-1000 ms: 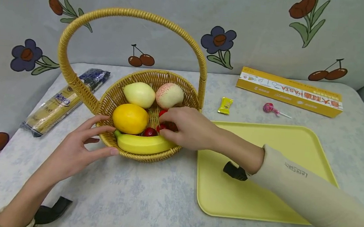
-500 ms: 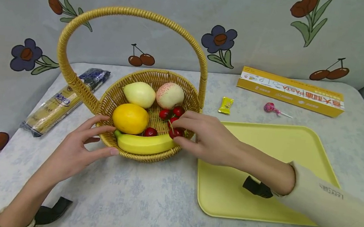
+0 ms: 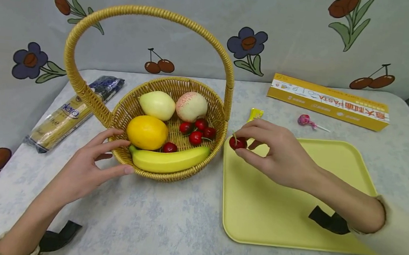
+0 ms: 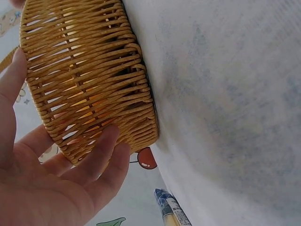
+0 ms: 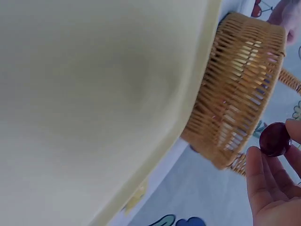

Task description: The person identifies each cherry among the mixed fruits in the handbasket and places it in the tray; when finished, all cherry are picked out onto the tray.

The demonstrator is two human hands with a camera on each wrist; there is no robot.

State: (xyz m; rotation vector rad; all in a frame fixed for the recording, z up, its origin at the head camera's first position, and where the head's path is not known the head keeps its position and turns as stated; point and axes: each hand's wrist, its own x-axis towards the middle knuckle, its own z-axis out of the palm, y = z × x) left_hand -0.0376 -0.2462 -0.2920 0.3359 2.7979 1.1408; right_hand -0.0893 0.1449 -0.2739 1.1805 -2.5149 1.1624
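Note:
My right hand (image 3: 279,153) pinches a dark red cherry (image 3: 238,143) between thumb and fingers, above the left edge of the yellow tray (image 3: 277,216). In the right wrist view the cherry (image 5: 275,140) shows at the fingertips, with the basket wall behind. My left hand (image 3: 86,165) holds the near left rim of the wicker basket (image 3: 222,139), two fingers over the rim and the thumb at its front. Inside the basket lie a banana (image 3: 171,160), a yellow lemon-like fruit (image 3: 147,132), a pale green pear-shaped fruit (image 3: 157,105), a peach (image 3: 191,107) and several cherries (image 3: 195,137).
The basket's tall arched handle (image 3: 152,11) rises over the fruit. Left of it lies a spaghetti packet (image 3: 69,110). Behind the tray are a yellow wrapped candy (image 3: 256,114), a lollipop (image 3: 305,120) and a pasta box (image 3: 329,101). A printed cloth (image 3: 200,20) hangs behind.
My right hand has lifted a cherry out of the basket and moved right with it, over the tray's edge. More cherries show in the basket. The left hand stays at the rim.

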